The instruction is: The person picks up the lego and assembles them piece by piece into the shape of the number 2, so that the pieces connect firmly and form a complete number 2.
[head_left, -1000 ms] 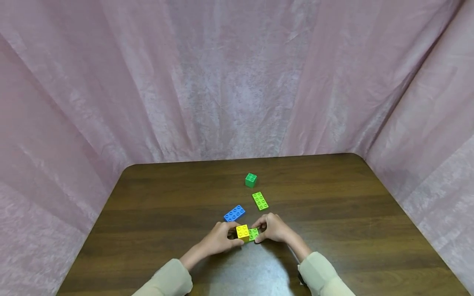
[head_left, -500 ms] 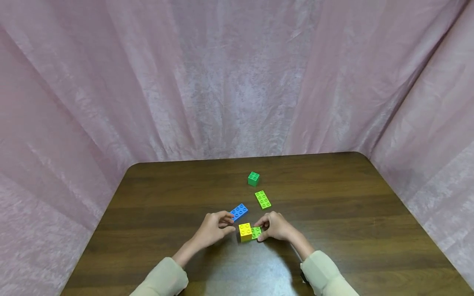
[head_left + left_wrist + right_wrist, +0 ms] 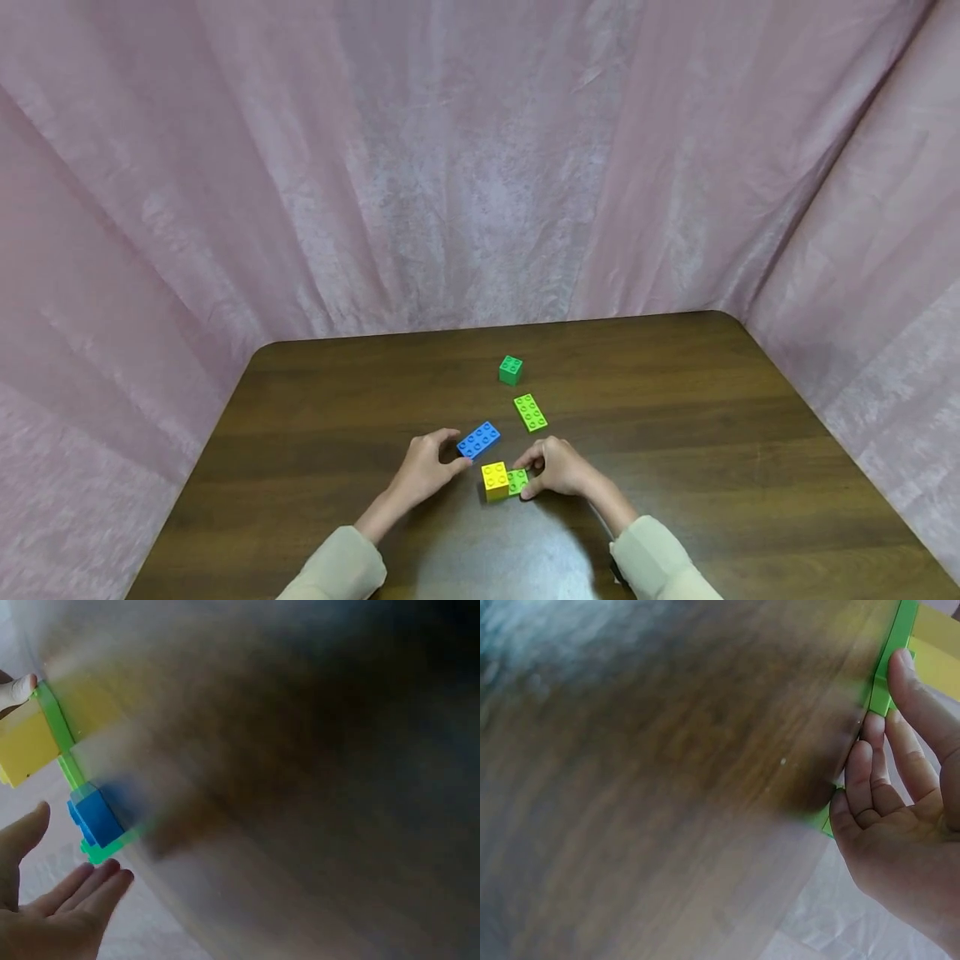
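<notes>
A yellow square building brick [image 3: 495, 481] sits on one end of a lime-green building plate [image 3: 517, 480] on the table. My right hand [image 3: 561, 467] pinches the bare end of that plate between thumb and fingers, seen closely in the right wrist view. To the left, my left hand [image 3: 420, 470] has its thumb and fingers spread apart beside a blue eight-stud brick [image 3: 478, 440]. The thumb tip is close to the blue brick's near corner; whether it touches is unclear. In the left wrist view a gap shows between the left hand [image 3: 60, 900] and the blue brick [image 3: 97, 817].
Farther back on the brown wooden table [image 3: 337, 400] lie a second lime-green plate [image 3: 530, 412] and a dark green square brick [image 3: 511, 370]. Pink curtains [image 3: 480, 167] hang behind the table and at its sides.
My left hand has let go of the yellow brick and moved left and away to the blue brick. The right hand has stayed at the lime-green plate.
</notes>
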